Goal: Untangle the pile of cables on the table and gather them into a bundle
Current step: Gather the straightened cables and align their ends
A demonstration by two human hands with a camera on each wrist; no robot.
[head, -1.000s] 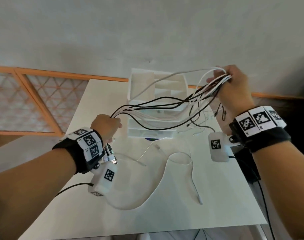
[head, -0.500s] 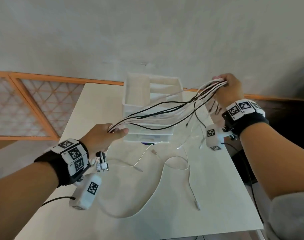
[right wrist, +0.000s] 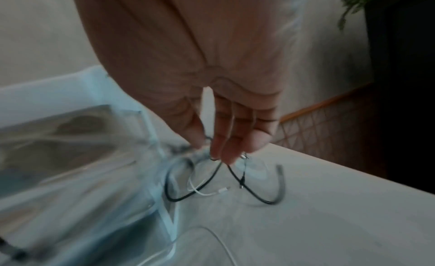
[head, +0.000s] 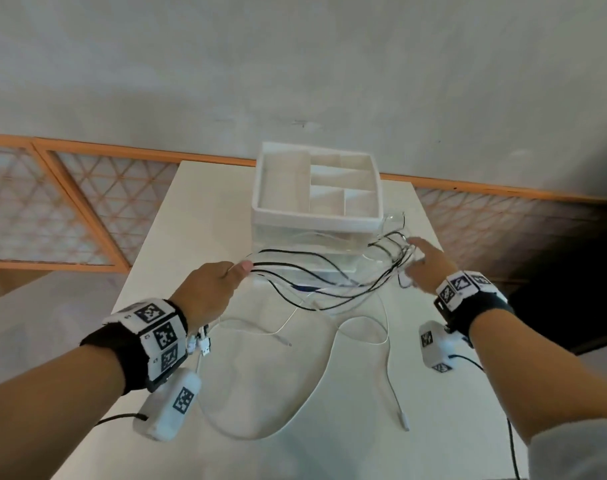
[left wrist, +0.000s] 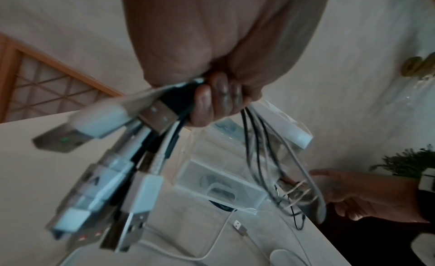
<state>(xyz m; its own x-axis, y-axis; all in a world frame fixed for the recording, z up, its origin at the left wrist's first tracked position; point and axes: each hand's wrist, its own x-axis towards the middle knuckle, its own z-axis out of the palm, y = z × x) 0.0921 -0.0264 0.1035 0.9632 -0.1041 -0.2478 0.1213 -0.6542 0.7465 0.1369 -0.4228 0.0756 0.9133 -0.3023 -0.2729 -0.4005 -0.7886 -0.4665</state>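
Observation:
My left hand (head: 212, 289) grips a bundle of black and white cables (head: 347, 289) in a fist above the table. Their USB plugs (left wrist: 141, 192) hang below the curled fingers (left wrist: 216, 102). The strands sag across the front of the organiser towards my right hand (head: 426, 268). That hand is low beside the organiser's right side, fingers straight (right wrist: 230, 139), touching the cables' far ends (right wrist: 183, 195), which lie on the table. Two loose white cables (head: 360, 317) curl on the table between my forearms.
A white drawer organiser (head: 315, 223) with an open compartment tray on top stands at the back middle of the white table (head: 451, 427). The table's right edge runs close to my right hand. A plant (left wrist: 404, 164) stands off to the right.
My right hand has come down from high at the right to the table beside the organiser, and its fingers have straightened. The cables, taut before, now hang slack. My left hand moved slightly forward.

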